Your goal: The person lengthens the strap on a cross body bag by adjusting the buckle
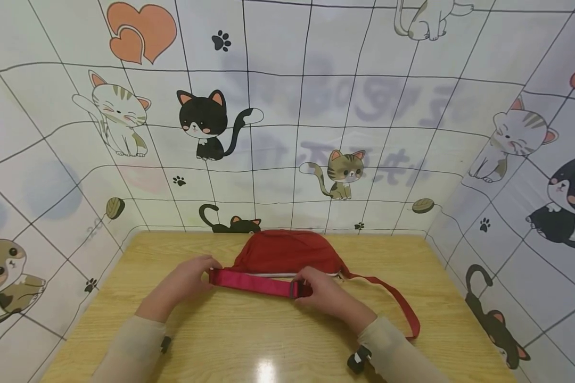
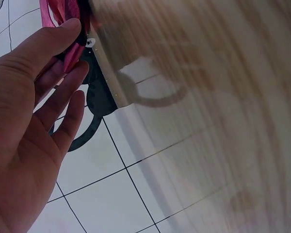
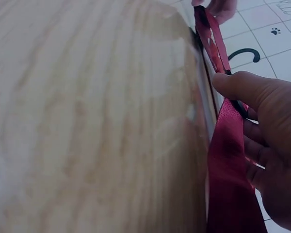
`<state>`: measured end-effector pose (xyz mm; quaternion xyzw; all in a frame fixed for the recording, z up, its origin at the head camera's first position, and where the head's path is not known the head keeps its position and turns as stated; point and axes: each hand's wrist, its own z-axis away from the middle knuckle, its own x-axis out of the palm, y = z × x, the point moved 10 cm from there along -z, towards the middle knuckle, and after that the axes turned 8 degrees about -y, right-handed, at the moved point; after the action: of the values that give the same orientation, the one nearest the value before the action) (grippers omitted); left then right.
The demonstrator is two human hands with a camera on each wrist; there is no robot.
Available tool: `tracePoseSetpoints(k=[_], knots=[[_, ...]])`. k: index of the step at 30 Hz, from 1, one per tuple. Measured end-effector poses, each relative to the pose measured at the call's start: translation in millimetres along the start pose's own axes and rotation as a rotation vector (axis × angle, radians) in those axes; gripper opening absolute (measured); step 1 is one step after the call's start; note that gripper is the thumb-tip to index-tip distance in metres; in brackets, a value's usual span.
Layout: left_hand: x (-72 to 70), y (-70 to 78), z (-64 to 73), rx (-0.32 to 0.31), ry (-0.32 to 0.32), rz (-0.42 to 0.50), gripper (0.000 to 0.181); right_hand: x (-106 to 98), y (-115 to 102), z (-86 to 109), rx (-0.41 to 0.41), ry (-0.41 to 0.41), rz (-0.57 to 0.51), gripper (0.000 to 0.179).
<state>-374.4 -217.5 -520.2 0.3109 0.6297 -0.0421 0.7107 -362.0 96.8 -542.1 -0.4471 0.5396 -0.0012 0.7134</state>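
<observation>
A red waist bag (image 1: pixel 287 252) with a pale zip along its front edge lies at the back of the table. Before it, a folded length of pinkish-red strap (image 1: pixel 254 282) is held between both hands. My left hand (image 1: pixel 194 276) pinches the strap's left end; in the left wrist view, thumb and fingertips close on the webbing (image 2: pixel 73 56). With thumb and fingers, my right hand (image 1: pixel 323 292) grips the strap at a dark slider buckle (image 1: pixel 292 290). In the right wrist view, the strap (image 3: pixel 228 155) runs on below that hand.
The rest of the strap (image 1: pixel 402 303) loops from the bag's right end over the wooden table (image 1: pixel 249 340). Cat-printed cloth walls (image 1: pixel 278 106) stand behind and at both sides. Dark wrist devices (image 1: pixel 358 359) sit at the sleeves.
</observation>
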Motion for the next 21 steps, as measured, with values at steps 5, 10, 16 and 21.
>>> tracePoseSetpoints(k=[5,10,16,21], knots=[[4.2,-0.7,-0.1,-0.016,-0.03,-0.025,0.04,7,0,-2.6,-0.016,-0.014,0.07,0.04],[4.0,-1.3,0.0,-0.018,-0.034,-0.041,0.041,13,-2,-6.0,-0.028,-0.031,0.15,0.041],[5.2,-3.8,-1.6,-0.023,-0.042,-0.048,0.041,14,-7,-8.2,-0.02,-0.048,0.159,0.043],[5.0,-3.4,-1.6,-0.019,-0.033,-0.044,0.04,14,-8,-7.0,0.004,-0.07,0.172,0.05]])
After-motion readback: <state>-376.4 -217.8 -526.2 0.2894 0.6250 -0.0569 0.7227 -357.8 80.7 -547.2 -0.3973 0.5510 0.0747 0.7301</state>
